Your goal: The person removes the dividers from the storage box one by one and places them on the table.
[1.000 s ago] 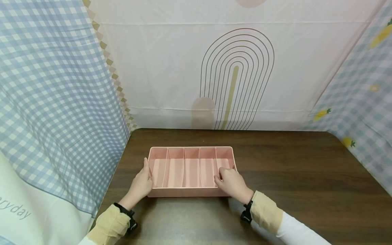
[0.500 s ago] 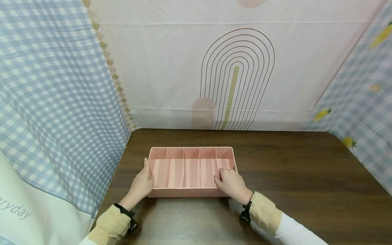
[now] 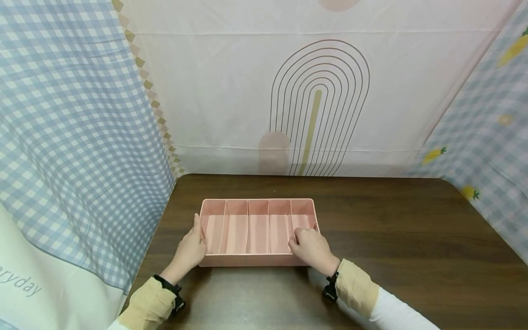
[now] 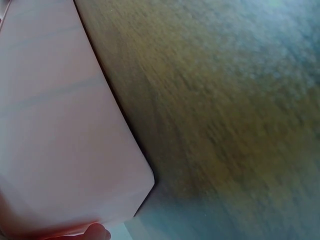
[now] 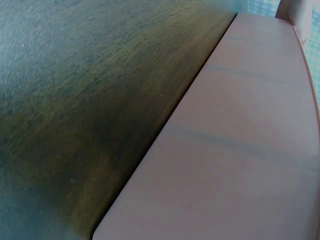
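Note:
A pink drawer organizer (image 3: 258, 260) with several compartments sits on the brown wooden table. My left hand (image 3: 190, 250) lies along its left end, fingers extended toward the back and touching the outside of the wall. My right hand (image 3: 312, 247) grips the right end near the front corner, with curled fingers reaching over the rim into the last compartment. Part of the right-hand wall is hidden behind that hand. The wrist views look along the smooth front wall (image 4: 75, 135) of the organizer, and a fingertip (image 4: 97, 232) shows at the bottom of the left one.
The wooden table (image 3: 396, 238) extends to the right of the organizer. Behind it hangs a white cloth (image 3: 214, 91) with an arch print. A blue checked cloth (image 3: 82, 114) borders the left side, and another checked cloth (image 3: 495, 151) with pineapples borders the right.
Almost nothing differs. The right forearm has shifted very slightly left since a second ago; the organizer and both hands keep their places.

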Tool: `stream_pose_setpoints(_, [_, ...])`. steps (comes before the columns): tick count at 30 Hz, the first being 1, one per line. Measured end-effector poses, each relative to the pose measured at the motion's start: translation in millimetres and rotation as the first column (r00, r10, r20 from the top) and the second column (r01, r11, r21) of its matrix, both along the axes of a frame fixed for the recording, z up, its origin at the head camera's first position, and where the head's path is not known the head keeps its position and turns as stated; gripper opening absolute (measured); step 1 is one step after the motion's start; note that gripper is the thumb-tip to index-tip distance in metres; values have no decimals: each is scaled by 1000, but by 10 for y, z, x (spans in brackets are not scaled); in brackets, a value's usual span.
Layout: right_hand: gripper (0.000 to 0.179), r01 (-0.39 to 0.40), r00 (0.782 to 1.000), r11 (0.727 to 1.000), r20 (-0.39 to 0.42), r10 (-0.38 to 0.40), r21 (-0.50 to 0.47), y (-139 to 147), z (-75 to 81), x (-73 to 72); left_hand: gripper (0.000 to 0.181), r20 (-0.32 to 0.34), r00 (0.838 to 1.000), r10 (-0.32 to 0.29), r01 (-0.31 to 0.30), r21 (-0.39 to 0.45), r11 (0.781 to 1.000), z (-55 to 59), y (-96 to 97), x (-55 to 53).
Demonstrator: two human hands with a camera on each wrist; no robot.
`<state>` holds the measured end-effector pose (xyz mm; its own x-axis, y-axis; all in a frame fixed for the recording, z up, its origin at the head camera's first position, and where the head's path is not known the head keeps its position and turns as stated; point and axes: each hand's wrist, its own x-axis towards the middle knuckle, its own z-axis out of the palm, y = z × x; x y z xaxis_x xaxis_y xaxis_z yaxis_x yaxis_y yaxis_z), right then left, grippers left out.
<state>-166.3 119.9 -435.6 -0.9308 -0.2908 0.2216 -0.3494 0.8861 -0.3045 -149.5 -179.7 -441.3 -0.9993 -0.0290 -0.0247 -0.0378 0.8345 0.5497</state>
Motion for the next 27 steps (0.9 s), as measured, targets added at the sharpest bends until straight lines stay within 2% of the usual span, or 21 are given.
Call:
stream_pose_setpoints(23, [32,21,999,996,29,-18,-81,6,-1,-21,61,-42,999,4,-5,-14,1000,-40,-14,-11])
stream_pose_setpoints(27, [33,23,1000,996,9,-22,-86,10,-3,-26,60,-50,999,2,-3,-15,1000,-46,-20,-17])
